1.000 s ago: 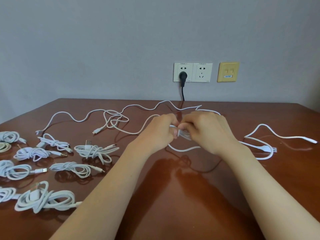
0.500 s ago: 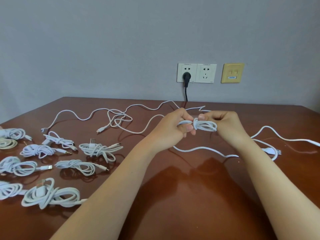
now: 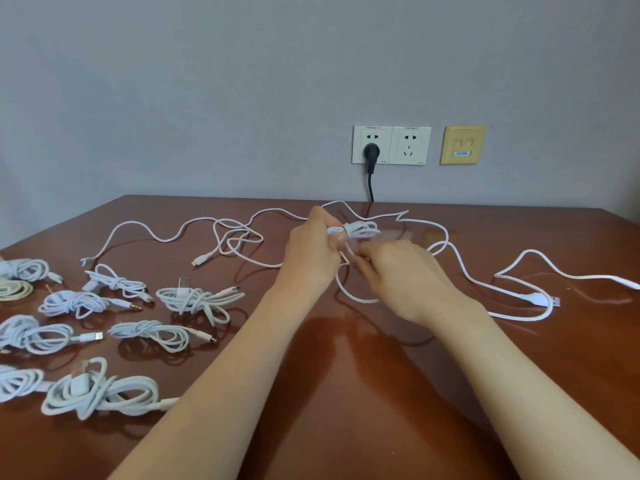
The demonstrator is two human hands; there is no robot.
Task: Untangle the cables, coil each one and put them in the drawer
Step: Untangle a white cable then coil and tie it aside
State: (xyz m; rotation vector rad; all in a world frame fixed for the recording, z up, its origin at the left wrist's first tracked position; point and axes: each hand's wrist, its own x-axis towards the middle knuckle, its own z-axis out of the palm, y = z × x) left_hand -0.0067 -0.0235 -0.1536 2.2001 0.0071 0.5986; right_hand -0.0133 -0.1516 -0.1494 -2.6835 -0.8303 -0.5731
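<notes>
View from the person's head: two bare forearms reached across a glossy brown tabletop (image 3: 346, 403). The left hand (image 3: 311, 258) was raised a little above the wood. Its grip was clenched around one end of a half-coiled white cable (image 3: 362, 230), a small bunch of loops sticking out to the right of the thumb and fingers. A free strand hung down from the bunch and curved along the tabletop under the right hand (image 3: 398, 278). That hand sat just below and beside the bunch, fingers curled near the hanging strand. It was blurred, so it could not be told whether its grip held the strand. Loose cables (image 3: 166, 237) snaked over the far half of the tabletop, to the left and to the right. Near the left edge lay a cluster of coiled bundles (image 3: 194, 301). On the grey wall behind were white wall sockets (image 3: 408, 145), a black plug (image 3: 371, 154) in the left one, and a yellow wall plate (image 3: 462, 144).
</notes>
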